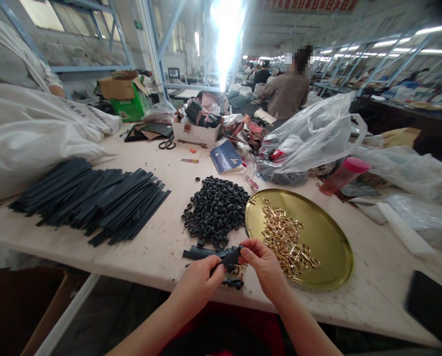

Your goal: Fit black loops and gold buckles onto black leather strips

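Observation:
A short black strap (228, 259) runs between my hands, just above the front part of the table. My left hand (201, 278) grips it between thumb and fingers, while my right hand (262, 263) pinches its far end. Whether a loop sits at that end is too small to tell. Under and beside my hands lie a few black strap pieces (195, 252) with gold metal parts. Just behind them rises a heap of small black loops (219, 210). Gold buckles (285, 240) are piled on a round golden tray (332, 232) to the right.
Many flat black strips (105, 200) cover the table's left side. Farther back are scissors (167, 144), a blue booklet (226, 157), a white box (195, 133) and a plastic bag (313, 133). A pink-lidded container (345, 175) and dark phone-like slab (432, 306) lie right. Other people sit beyond.

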Motion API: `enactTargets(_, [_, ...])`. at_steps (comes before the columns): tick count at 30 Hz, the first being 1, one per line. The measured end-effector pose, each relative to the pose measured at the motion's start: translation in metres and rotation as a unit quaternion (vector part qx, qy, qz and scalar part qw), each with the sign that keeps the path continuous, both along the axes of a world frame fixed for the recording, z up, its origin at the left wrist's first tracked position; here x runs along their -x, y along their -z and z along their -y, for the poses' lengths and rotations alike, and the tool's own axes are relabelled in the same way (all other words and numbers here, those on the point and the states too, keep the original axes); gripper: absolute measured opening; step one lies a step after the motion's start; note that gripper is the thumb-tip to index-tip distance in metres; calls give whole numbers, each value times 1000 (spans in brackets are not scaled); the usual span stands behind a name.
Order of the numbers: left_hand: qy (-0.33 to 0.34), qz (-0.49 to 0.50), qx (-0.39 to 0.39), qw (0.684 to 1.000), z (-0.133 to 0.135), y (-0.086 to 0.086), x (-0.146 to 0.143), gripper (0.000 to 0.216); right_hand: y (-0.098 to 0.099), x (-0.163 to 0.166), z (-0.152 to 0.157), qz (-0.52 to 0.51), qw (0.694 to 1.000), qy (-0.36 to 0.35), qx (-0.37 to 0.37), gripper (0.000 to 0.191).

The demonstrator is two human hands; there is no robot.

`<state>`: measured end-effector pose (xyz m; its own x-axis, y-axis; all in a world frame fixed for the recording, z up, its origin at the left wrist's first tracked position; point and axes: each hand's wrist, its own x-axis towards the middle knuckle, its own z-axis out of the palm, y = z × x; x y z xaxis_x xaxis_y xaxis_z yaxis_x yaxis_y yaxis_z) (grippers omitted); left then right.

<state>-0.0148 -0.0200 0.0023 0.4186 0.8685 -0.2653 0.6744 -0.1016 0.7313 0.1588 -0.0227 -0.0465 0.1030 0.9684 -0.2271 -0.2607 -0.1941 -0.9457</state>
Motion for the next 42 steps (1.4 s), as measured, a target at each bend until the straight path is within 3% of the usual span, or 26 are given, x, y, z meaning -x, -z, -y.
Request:
enactTargets(4, [69, -32, -7, 997, -4, -10, 3, 25, -3, 0, 4, 32, 998, -60, -14, 24])
enactTargets(10, [-11, 76, 19, 997, -5, -1, -5, 38, -5, 18, 12, -1, 995, -100, 0, 31])
enactTargets(12, [-12, 116, 33, 993, -8, 4, -5, 38, -4, 10, 7, 47, 994, -90, -35, 36])
enactTargets(13, [-11, 131, 41, 991, -10, 6, -5, 35, -4, 2, 2, 119, 988, -82, -51, 35])
enactTargets(14, [-16, 144, 52, 988, -12, 9, -5, 31, -3, -9, -6, 224, 970, -74, -59, 34])
enactTargets(15, [-33, 159, 66, 985, -15, 11, -6, 28, -3, -22, -14, 368, 926, -59, -53, 29])
enactTargets(17, [-95, 200, 106, 969, -19, 15, -8, 27, -2, -47, -34, 663, 746, -66, 14, 24])
enactTargets(19, [-152, 244, 159, 945, -21, 18, -13, 28, 2, -64, -52, 719, 691, -63, 54, 21])
enactTargets(20, [-167, 262, 181, 933, -21, 18, -16, 28, 4, -69, -60, 729, 679, -66, 66, 20])
enactTargets(23, [-177, 290, 209, 917, -19, 15, -20, 29, 10, -72, -75, 730, 674, -81, 77, 17])
enactTargets(27, [-161, 295, 223, 915, -15, 6, -18, 26, 5, -71, -77, 712, 694, -88, 56, 12])
enactTargets(31, [-145, 311, 208, 916, -16, 1, -18, 22, -19, -60, -59, 654, 751, -89, -2, 16])
enactTargets(33, [-138, 316, 194, 918, -19, 1, -20, 23, -31, -44, -43, 557, 823, -105, -26, 19])
enactTargets(34, [-133, 316, 185, 921, -21, 2, -22, 25, -36, -35, -35, 431, 895, -109, -32, 18])
enactTargets(35, [-129, 312, 175, 925, -23, 3, -24, 28, -40, -25, -27, 298, 948, -108, -25, 17])
enactTargets(36, [-126, 303, 161, 931, -24, 5, -26, 29, -42, -15, -19, 180, 978, -105, -11, 15])
enactTargets(39, [-132, 257, 111, 951, -25, 6, -27, 25, -41, 7, -3, -33, 993, -107, 40, 14])
enactTargets(42, [-137, 220, 91, 962, -23, 6, -23, 20, -35, 15, 2, -68, 989, -123, 54, 14])
